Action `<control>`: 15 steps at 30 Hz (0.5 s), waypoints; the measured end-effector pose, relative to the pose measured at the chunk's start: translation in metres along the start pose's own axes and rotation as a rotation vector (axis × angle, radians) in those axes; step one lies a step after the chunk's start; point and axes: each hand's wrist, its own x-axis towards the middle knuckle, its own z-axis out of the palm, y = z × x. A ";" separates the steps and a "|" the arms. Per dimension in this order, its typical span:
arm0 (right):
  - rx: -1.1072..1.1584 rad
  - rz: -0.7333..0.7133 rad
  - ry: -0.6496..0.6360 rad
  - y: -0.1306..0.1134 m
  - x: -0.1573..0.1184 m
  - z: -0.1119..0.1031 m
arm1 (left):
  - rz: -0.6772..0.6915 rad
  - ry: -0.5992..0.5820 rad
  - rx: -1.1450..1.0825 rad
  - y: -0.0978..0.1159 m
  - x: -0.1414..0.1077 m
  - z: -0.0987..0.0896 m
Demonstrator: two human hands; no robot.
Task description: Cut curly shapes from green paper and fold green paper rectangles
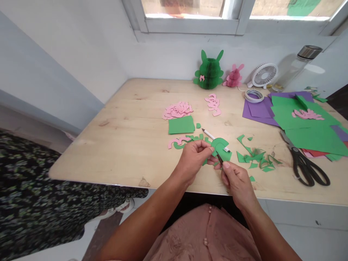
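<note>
While your left hand (pixel 194 159) pinches a green paper piece (pixel 221 144) by its left edge, fingers clamped on it, your right hand (pixel 237 179) grips a small dark tool (pixel 220 159), fingers closed round it, tip up at the paper. The piece sits between both hands, above the near part of the worktop (pixel 114 127).

Just beyond your left fingers: white pen (pixel 208 133), its far end dark, partly under the green piece. Left of that, green rectangles (pixel 181 125) in a stack, with a pink pile (pixel 178 110) of cut shapes behind and pink strips (pixel 178 141) in front. Farther out from your fingers, a smaller pink pile (pixel 213 103), then green honeycomb bunny (pixel 210 74) and pink honeycomb bunny (pixel 233 78) by the wall.

Right of your right fingers: green scraps (pixel 255 156), then large black-handled scissors (pixel 295 151), blades pointing away from you. Far right: tape roll (pixel 254 100) on purple sheets (pixel 258 108), green sheets (pixel 312 134) bearing pink cutouts (pixel 308 115), white fan (pixel 265 75), clear bottle (pixel 292 74). Any lettering on pen or fan is too small to read.
</note>
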 end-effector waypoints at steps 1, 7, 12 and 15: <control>0.003 0.002 -0.001 0.000 0.000 0.000 | 0.000 0.000 0.002 0.000 0.000 0.000; 0.024 0.005 0.000 0.001 0.000 0.000 | 0.005 -0.008 0.014 0.001 -0.001 0.000; 0.028 0.006 0.007 0.002 0.000 0.000 | -0.005 -0.008 0.013 0.002 -0.001 0.000; 0.026 0.009 0.006 0.002 0.000 0.000 | 0.002 -0.011 0.003 0.000 -0.001 0.000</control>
